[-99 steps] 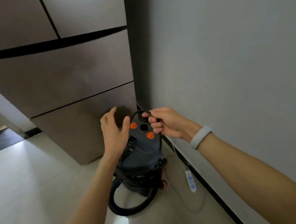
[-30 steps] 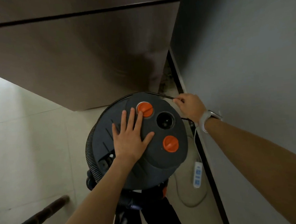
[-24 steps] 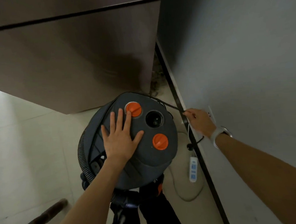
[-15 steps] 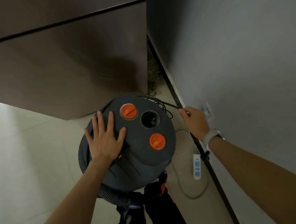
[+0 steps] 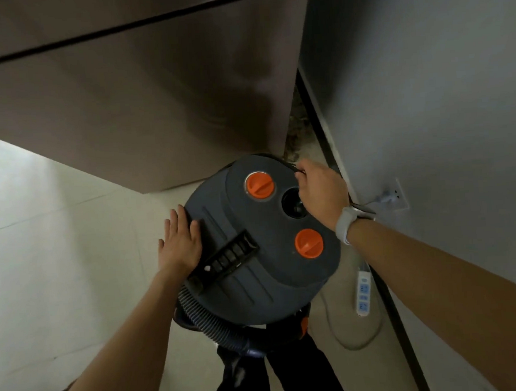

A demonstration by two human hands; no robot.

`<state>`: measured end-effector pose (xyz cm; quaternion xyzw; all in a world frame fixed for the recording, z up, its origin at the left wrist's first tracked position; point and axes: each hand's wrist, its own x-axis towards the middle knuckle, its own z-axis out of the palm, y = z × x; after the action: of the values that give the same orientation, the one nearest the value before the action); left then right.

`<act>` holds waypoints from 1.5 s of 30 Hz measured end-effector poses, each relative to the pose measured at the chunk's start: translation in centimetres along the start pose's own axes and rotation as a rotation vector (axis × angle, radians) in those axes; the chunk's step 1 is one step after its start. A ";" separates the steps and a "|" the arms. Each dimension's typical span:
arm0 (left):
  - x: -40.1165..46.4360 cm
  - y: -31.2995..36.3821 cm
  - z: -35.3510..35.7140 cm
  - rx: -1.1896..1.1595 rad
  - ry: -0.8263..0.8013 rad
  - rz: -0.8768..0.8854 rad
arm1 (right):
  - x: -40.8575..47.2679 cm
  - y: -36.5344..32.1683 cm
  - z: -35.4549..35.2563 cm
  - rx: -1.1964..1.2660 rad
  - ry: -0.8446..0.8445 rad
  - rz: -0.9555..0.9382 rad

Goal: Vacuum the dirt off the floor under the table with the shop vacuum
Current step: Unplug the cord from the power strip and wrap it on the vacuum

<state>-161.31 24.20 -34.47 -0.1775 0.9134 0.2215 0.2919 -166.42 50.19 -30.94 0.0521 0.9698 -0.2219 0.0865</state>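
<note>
Resting flat on shop vacuum (image 5: 256, 275) lid, left hand (image 5: 179, 246) spread, right hand (image 5: 320, 191) pinching black cord (image 5: 291, 167)

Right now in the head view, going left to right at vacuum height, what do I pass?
Left hand flat on the lid's edge → shop vacuum lid → right hand pinching the black cord → white power strip on the floor → wall socket.

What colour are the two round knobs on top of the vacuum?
Orange: both knobs show clearly in the head view.
</note>
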 end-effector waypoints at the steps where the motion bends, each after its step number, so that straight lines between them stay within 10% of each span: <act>1: 0.5 -0.4 -0.3 -0.069 -0.010 -0.032 | 0.2 -0.5 0.3 0.011 0.005 -0.004; 11: -4.2 7.4 1.8 0.124 0.096 0.414 | 0.9 2.3 0.0 0.182 -0.033 0.219; 31: -4.5 8.6 3.1 0.308 0.125 0.382 | -14.9 16.9 1.1 0.420 -0.217 0.728; 45: -11.1 1.9 4.5 0.272 0.127 0.420 | -23.2 9.3 6.4 0.796 -0.035 0.993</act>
<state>-151.62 30.27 -30.37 0.0435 0.9681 0.1408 0.2026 -141.50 54.23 -36.10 0.5200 0.6720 -0.4995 0.1689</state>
